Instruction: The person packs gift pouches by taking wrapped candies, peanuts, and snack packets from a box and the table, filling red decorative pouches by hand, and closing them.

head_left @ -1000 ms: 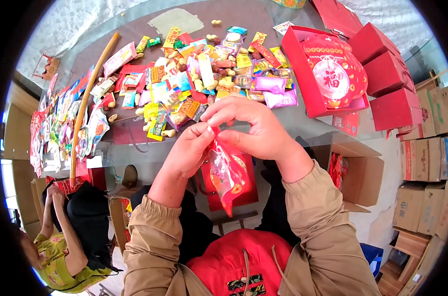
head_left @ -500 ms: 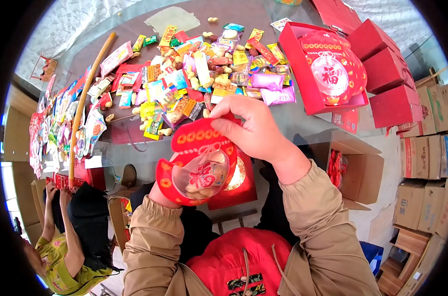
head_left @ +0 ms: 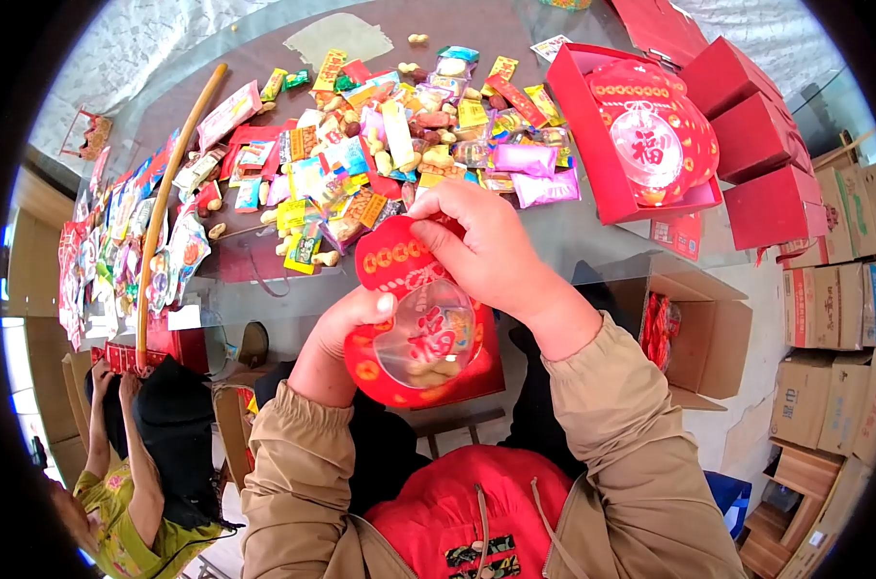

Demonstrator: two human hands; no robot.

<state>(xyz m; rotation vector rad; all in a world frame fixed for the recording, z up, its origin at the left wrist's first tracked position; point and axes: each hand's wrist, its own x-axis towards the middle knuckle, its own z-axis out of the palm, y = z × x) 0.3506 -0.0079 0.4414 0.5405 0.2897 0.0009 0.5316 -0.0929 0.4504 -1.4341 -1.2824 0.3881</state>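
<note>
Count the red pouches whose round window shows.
2: the held pouch, between the left hand and right hand, and the boxed pouch, in the open red box. More may lie hidden beneath that one.

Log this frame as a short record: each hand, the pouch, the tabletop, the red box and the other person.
Left hand: grips the side of the red pouch, thumb in front
Right hand: pinches its upper edge
Pouch contents: peanuts visible through the clear window
Table: snack pile; wooden stick between it and more packets
Red box: open, right of the pile, holding similar pouches
Other person's hands: on a red item, identity unclear
</note>
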